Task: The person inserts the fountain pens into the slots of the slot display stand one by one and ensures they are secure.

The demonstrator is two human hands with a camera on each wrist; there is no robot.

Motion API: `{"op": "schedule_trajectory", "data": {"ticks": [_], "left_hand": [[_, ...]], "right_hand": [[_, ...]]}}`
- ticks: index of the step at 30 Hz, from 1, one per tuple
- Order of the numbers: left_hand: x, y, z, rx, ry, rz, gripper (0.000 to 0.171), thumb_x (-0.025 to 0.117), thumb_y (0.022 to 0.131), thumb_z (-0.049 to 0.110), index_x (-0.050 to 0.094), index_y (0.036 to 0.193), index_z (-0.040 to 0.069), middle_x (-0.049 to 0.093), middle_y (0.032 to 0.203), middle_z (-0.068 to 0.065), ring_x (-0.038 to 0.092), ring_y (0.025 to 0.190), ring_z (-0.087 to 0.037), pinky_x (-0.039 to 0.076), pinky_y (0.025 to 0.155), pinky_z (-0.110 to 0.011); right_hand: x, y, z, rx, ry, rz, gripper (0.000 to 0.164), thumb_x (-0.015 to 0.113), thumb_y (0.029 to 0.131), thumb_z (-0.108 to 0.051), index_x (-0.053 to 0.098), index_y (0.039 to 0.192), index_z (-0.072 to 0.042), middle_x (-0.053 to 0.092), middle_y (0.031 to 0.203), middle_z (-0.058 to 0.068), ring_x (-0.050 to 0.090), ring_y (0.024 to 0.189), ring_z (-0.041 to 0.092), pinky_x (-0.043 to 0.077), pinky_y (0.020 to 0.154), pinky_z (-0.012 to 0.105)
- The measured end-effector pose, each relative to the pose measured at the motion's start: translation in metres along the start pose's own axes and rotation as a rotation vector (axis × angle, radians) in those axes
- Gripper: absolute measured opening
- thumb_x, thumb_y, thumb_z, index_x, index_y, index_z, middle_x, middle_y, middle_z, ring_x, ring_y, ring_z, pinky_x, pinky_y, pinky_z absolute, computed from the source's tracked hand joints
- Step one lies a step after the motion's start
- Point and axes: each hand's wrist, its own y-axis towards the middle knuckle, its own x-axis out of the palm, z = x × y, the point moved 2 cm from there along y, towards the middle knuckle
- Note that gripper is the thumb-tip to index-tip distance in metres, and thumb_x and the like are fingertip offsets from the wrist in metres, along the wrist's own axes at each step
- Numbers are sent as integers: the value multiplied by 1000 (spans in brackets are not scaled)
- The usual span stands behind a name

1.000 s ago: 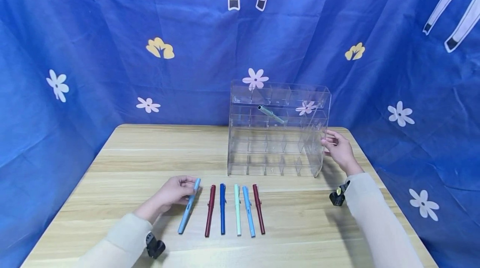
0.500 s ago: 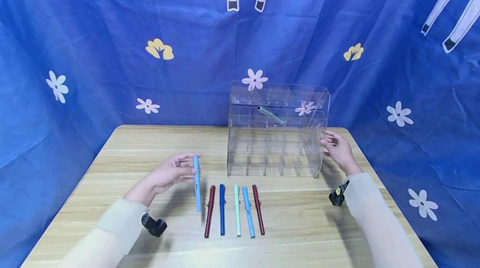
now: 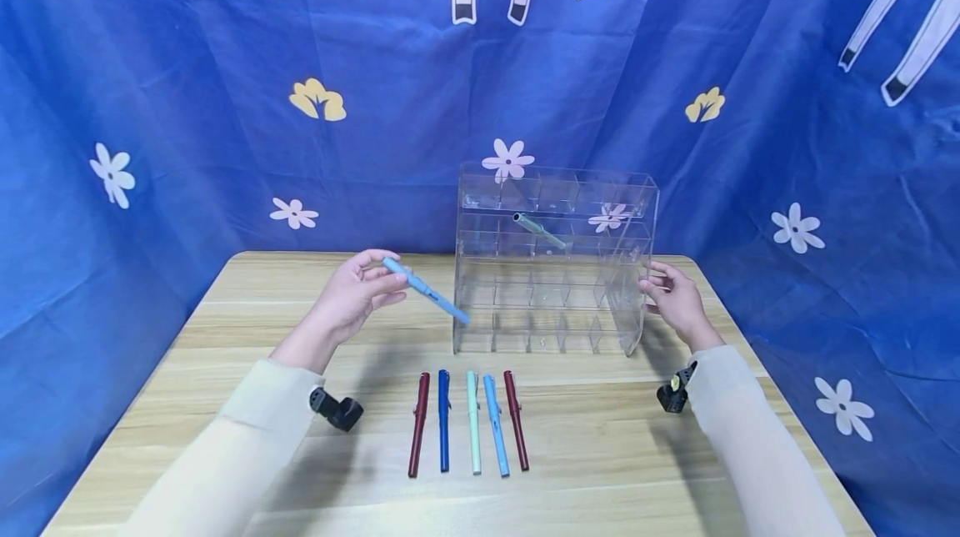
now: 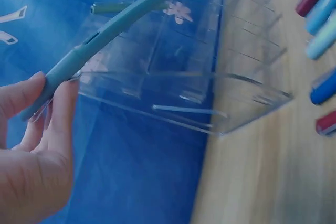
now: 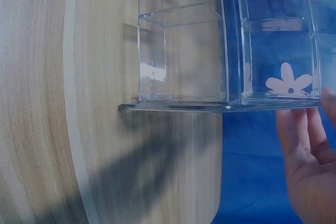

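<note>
Between thumb and fingers, my left hand [image 3: 352, 295] pinches a light blue pen [image 3: 429, 293] by its capped end. The pen slants down to the right, its lower end overlapping the left edge of a clear acrylic rack [image 3: 632, 303] in the head view. In the left wrist view, the pen's clip shows beside the fingers. My right hand [image 3: 678, 303] grips the rack's right side panel, thumb at the front edge and fingers along the outside [image 5: 299, 135]. A green pen [image 3: 542, 231] leans in an upper compartment of the rack.
In front of the rack lies a row of pens: dark red [image 3: 418, 429], dark blue [image 3: 444, 424], mint green [image 3: 474, 424], light blue [image 3: 496, 429] and another dark red pen [image 3: 517, 424]. A blue patterned curtain [image 3: 375, 145] hangs behind and beside the wooden table [image 3: 600, 470].
My left hand has lifted the light blue pen from the left end of the row, carried it up and away toward the rack, and tilted it. My right hand stays at the rack.
</note>
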Motion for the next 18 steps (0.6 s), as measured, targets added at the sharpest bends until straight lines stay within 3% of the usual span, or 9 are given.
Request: {"op": "schedule_trajectory", "data": {"ticks": [7,18], "left_hand": [[15,17,13,83,13,175,18,66,88,0,52,97,5,70,84,-1,69,85,-16,55,79,-31],[43,46,21,244,7,345,23,72,81,-5,52,89,5,67,73,-1,69,70,-14,57,68,-29]], "right_hand": [[0,0,0,5,1,-2,44,53,97,-4,42,138,4,51,121,33,58,81,-4,56,77,40],[0,-1,-1,7,-9,-3,44,54,97,-5,42,138,4,51,122,32,59,84,0,56,76,38]]}}
